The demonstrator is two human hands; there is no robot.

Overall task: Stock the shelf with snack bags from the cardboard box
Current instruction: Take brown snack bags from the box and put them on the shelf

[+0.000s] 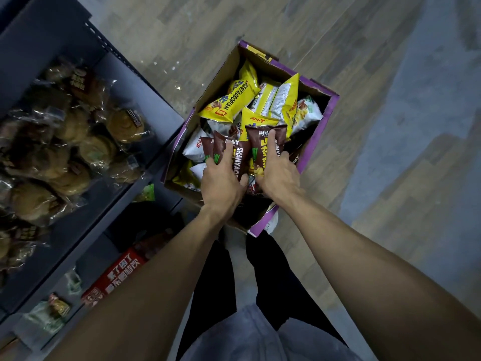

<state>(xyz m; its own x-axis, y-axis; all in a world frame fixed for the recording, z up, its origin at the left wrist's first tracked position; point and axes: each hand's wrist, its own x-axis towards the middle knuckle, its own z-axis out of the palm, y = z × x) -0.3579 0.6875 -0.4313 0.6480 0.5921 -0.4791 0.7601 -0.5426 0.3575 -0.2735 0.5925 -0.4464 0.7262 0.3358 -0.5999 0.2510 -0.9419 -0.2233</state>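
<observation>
Grabbing brown bags [239,158] at the box's [216,82] near edge, our left fingers [229,150] pinching one bag, right fingers [270,143] pinching another.

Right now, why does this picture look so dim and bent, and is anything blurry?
Head view: the wide-angle lens skews the floor planks and shelf edges; the light is dim; the wrapped buns at left look soft, with small glints on their plastic; the brown snack bags gripped by the left hand and right hand are sharp, their print readable.
</observation>
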